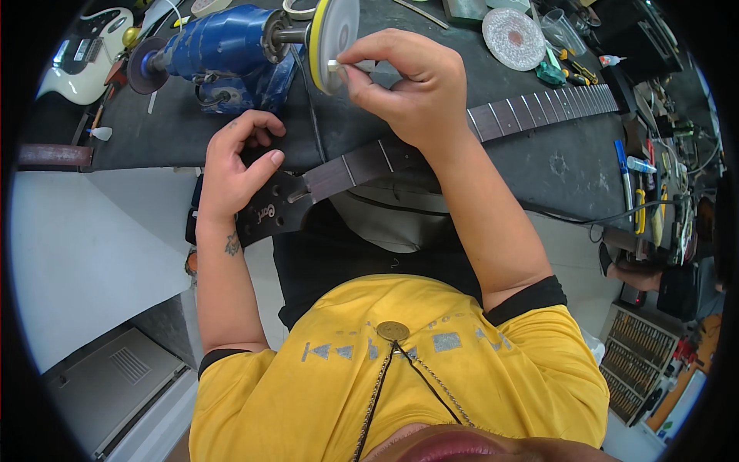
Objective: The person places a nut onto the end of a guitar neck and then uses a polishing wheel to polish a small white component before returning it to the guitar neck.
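Between thumb and forefinger, my right hand [412, 85] pinches a small white block [333, 66], shaped like a guitar nut. The block is at the face of a pale disc with a yellow edge [317, 48]; whether they touch I cannot tell. That disc sits on the shaft of a blue bench grinder [223, 42]. Below the grinder, my left hand [240, 158] holds nothing, its fingers loosely bent and the thumb apart. Its wrist is beside the black headstock [269, 219] of a guitar neck [523, 114], which lies slantwise across the bench under my right forearm.
A dark wheel [146, 65] is on the grinder's left end. A white guitar body [86, 58] lies at the far left of the dark bench [566, 165]. Farther right are a round textured disc [513, 38], screwdrivers [577, 71], pens [622, 165] and a cable [562, 213].
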Demonstrator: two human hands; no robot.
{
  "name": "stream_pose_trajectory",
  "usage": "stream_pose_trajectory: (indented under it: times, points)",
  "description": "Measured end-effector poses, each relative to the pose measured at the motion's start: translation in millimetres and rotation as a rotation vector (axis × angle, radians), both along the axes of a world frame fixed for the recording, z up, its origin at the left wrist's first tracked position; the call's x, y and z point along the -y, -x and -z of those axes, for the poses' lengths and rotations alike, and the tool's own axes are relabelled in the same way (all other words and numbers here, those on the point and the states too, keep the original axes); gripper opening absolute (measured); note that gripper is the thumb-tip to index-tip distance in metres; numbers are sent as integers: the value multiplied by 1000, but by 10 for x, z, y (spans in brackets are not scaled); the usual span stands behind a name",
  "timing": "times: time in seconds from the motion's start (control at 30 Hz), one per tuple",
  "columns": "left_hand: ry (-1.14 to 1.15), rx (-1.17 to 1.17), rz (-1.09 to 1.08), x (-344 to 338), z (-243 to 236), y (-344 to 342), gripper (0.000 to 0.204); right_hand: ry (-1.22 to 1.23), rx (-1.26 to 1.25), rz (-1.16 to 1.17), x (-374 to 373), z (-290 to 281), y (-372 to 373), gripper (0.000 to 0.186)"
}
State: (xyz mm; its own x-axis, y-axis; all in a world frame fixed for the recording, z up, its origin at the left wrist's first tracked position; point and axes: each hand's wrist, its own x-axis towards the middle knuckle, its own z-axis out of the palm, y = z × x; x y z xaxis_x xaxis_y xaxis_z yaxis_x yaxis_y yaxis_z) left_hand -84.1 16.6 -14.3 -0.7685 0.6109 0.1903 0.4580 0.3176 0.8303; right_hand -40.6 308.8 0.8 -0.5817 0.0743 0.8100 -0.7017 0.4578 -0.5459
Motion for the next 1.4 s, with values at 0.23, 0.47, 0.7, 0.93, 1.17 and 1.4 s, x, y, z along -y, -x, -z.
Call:
stream_pose_trajectory:
  times: [0.23,0.47,0.7,0.93,1.17,1.4]
  points:
    - [3,-5,3,4,-3,0,47,21,10,7,-5,-19,12,14]
    - [1,-14,1,5,-3,-1,47,25,20,1,-5,-19,6,13]
    - [-7,-10,6,5,-7,-4,46,-7,-2,-4,5,3,-13,15]
    - [-10,-2,1,8,-3,-8,46,-18,-49,-24,31,-13,-29,16]
    - [-4,-14,4,1,-11,-8,47,-23,-36,-4,-12,13,17,16]
    - [-2,-12,-2,0,-10,-11,48,12,34,2,-31,-25,6,14]
